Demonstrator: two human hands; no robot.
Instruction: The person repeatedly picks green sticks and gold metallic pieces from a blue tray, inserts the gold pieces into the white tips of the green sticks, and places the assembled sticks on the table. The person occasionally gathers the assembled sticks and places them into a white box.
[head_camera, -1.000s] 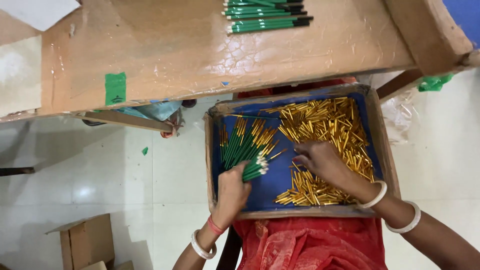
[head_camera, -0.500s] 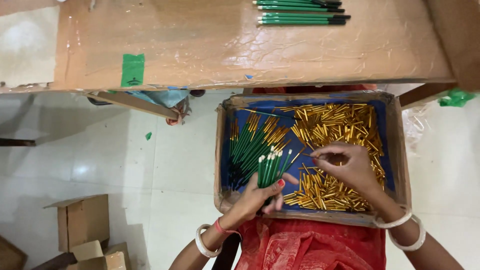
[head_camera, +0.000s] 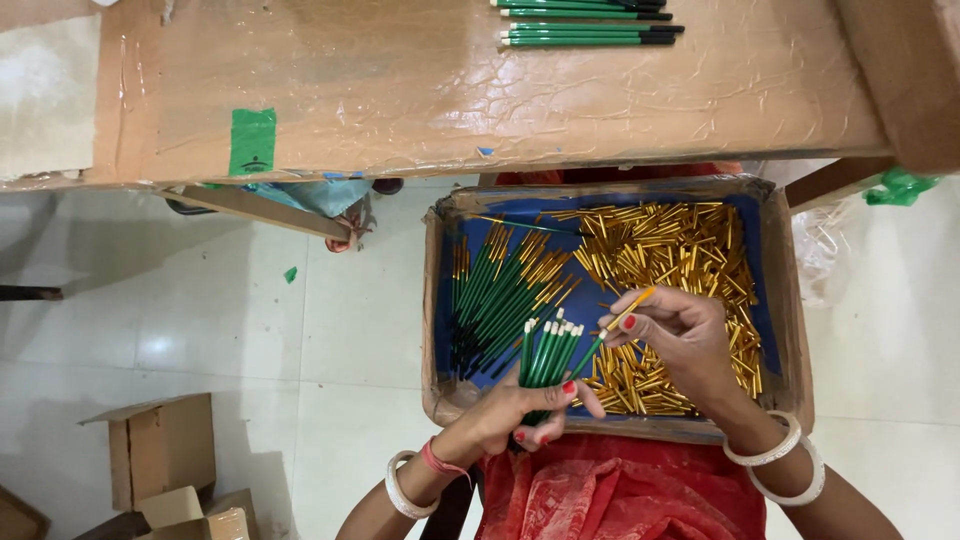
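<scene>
Green sticks (head_camera: 545, 362) are now standing bunched in the left hand (head_camera: 520, 415), fingers closed around them, having lifted clear of the pile (head_camera: 500, 295) at ten o'clock. The right hand (head_camera: 680, 340) is pinching one gold-capped stick (head_camera: 612, 328), raised off the gold caps (head_camera: 680, 250) in the box (head_camera: 790, 300), so capping is going on.

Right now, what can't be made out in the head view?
- Lower ends of the green sticks: hidden inside the left hand.
- How the gold cap sits on its stick: too small, fingers of the right hand cover it.
- Finished sticks on the table: cut off by the top edge.
</scene>
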